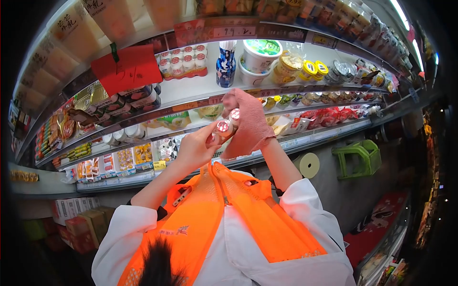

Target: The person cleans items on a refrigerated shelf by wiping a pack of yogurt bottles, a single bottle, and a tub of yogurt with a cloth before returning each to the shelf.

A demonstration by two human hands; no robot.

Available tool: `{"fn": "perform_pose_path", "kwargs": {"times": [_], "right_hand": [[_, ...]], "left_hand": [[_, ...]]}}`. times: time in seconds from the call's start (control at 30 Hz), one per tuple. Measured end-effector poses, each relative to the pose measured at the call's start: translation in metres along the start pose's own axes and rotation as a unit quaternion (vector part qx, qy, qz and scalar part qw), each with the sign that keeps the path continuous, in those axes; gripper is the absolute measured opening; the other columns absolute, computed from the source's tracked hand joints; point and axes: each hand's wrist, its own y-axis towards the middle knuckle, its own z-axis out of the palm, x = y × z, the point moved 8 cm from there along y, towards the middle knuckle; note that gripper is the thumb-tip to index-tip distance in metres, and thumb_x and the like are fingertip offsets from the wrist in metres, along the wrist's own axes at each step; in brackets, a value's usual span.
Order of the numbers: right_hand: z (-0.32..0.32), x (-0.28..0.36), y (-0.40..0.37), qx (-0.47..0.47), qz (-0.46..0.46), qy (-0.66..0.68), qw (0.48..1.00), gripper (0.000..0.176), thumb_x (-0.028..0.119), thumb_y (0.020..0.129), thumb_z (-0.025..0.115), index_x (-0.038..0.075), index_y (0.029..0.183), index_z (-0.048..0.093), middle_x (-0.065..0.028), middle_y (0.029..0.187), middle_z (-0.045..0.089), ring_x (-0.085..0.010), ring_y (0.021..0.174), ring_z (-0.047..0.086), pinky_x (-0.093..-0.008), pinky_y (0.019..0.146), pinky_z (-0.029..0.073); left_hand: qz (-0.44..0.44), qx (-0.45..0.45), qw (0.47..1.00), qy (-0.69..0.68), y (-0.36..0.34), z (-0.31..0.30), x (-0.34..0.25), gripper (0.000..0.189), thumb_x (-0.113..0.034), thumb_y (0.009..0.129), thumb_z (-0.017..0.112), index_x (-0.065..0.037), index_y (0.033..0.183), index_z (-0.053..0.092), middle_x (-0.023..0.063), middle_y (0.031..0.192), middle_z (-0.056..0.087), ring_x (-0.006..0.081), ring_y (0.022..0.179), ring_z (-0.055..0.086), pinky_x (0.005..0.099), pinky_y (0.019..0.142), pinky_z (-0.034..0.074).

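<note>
My left hand (195, 148) is closed around a short row of small drink bottles (223, 127) with red-and-white lids, held in front of the shelves. My right hand (230, 101), largely covered by a pink cloth (250, 123), is closed with the cloth against the far side of these bottles. Most of its fingers are hidden under the fabric. Behind the hands, on the shelf, stand a blue patterned container (225, 66) and white tubs (260, 52) with green lids. A pack of similar small bottles (183, 63) sits to their left.
Refrigerated shelves (315, 50) curve around the front, filled with packaged food. A red price sign (126, 69) hangs at the left. On the floor are a green stool (358, 159) at the right and stacked boxes (78, 224) at the left.
</note>
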Motion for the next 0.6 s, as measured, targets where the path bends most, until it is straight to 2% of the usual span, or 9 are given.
{"fn": "perform_pose_path", "kwargs": {"times": [0.1, 0.2, 0.23, 0.3, 0.37, 0.43, 0.5, 0.53, 0.6], "right_hand": [[0.003, 0.03, -0.024, -0.129, -0.149, -0.181, 0.964, 0.037, 0.016, 0.08, 0.058, -0.001, 0.112, 0.051, -0.0153, 0.101, 0.058, -0.0274, 0.094, 0.058, -0.0342, 0.084, 0.046], [0.023, 0.055, -0.048, -0.182, -0.217, -0.433, 0.856, 0.032, 0.024, 0.084, 0.056, 0.003, 0.109, 0.056, -0.0175, 0.107, 0.057, -0.0336, 0.1, 0.053, -0.042, 0.089, 0.04], [0.032, 0.037, -0.039, -0.143, -0.151, -0.463, 0.861, 0.032, 0.022, 0.081, 0.059, 0.004, 0.108, 0.057, -0.0201, 0.111, 0.055, -0.0354, 0.106, 0.05, -0.0449, 0.089, 0.039], [0.046, 0.036, -0.023, -0.046, -0.097, -0.565, 0.818, 0.031, 0.02, 0.078, 0.061, 0.004, 0.105, 0.057, -0.0194, 0.106, 0.055, -0.0352, 0.102, 0.052, -0.0436, 0.085, 0.041], [0.026, 0.033, 0.003, -0.082, -0.081, -0.435, 0.893, 0.029, 0.016, 0.072, 0.067, 0.006, 0.097, 0.056, -0.0163, 0.094, 0.057, -0.0315, 0.09, 0.058, -0.0385, 0.075, 0.046], [0.011, 0.041, -0.003, -0.1, -0.139, -0.295, 0.94, 0.026, 0.011, 0.072, 0.062, 0.004, 0.096, 0.055, -0.0124, 0.091, 0.057, -0.0277, 0.083, 0.058, -0.0341, 0.074, 0.047], [-0.001, 0.049, -0.01, -0.1, -0.17, -0.257, 0.946, 0.023, 0.012, 0.074, 0.059, 0.004, 0.096, 0.054, -0.0097, 0.091, 0.058, -0.0239, 0.08, 0.058, -0.031, 0.074, 0.047], [-0.005, 0.056, -0.016, -0.093, -0.173, -0.292, 0.936, 0.022, 0.015, 0.077, 0.058, 0.004, 0.096, 0.054, -0.0089, 0.091, 0.058, -0.0221, 0.08, 0.058, -0.0301, 0.075, 0.047], [-0.017, 0.044, -0.015, -0.116, -0.091, -0.124, 0.981, 0.022, 0.023, 0.082, 0.055, 0.006, 0.097, 0.054, -0.0068, 0.092, 0.058, -0.0189, 0.081, 0.058, -0.0289, 0.076, 0.047]], "left_hand": [[-0.046, -0.009, 0.993, -0.107, 0.006, -0.004, 0.011, 0.064, -0.015, 0.067, 0.077, -0.004, 0.126, 0.051, 0.0113, 0.08, 0.061, 0.0153, 0.067, 0.059, 0.0268, 0.063, 0.047], [-0.089, 0.003, 0.989, -0.114, 0.016, -0.009, 0.004, 0.062, -0.014, 0.069, 0.076, -0.003, 0.125, 0.052, 0.006, 0.073, 0.055, 0.0104, 0.064, 0.05, 0.0244, 0.062, 0.044], [-0.112, 0.022, 0.988, -0.101, 0.017, -0.008, 0.005, 0.062, -0.014, 0.069, 0.076, -0.003, 0.125, 0.052, 0.0051, 0.073, 0.055, 0.0104, 0.065, 0.049, 0.0242, 0.063, 0.044], [-0.126, 0.039, 0.987, -0.089, 0.016, -0.004, 0.007, 0.063, -0.014, 0.069, 0.076, -0.003, 0.126, 0.052, 0.0032, 0.073, 0.054, 0.01, 0.066, 0.047, 0.0237, 0.063, 0.043], [-0.11, 0.037, 0.989, -0.093, 0.014, 0.001, 0.007, 0.063, -0.013, 0.069, 0.075, -0.003, 0.127, 0.052, 0.0015, 0.075, 0.054, 0.0092, 0.068, 0.046, 0.0231, 0.064, 0.042], [-0.094, 0.032, 0.987, -0.125, 0.012, -0.001, 0.007, 0.061, -0.01, 0.071, 0.074, -0.004, 0.127, 0.051, 0.006, 0.077, 0.06, 0.0105, 0.068, 0.053, 0.0256, 0.063, 0.045], [-0.085, 0.025, 0.979, -0.185, 0.011, -0.002, 0.013, 0.06, -0.008, 0.073, 0.072, -0.004, 0.129, 0.05, 0.0076, 0.083, 0.063, 0.0103, 0.071, 0.057, 0.0264, 0.065, 0.047], [-0.083, 0.019, 0.97, -0.228, 0.011, 0.0, 0.017, 0.06, -0.007, 0.074, 0.071, -0.003, 0.13, 0.049, 0.0069, 0.087, 0.064, 0.0095, 0.073, 0.057, 0.0259, 0.067, 0.048], [-0.086, -0.003, 0.941, -0.328, 0.013, 0.0, 0.021, 0.058, -0.006, 0.078, 0.068, -0.002, 0.132, 0.046, 0.0062, 0.095, 0.064, 0.009, 0.079, 0.058, 0.0253, 0.071, 0.048]]}}
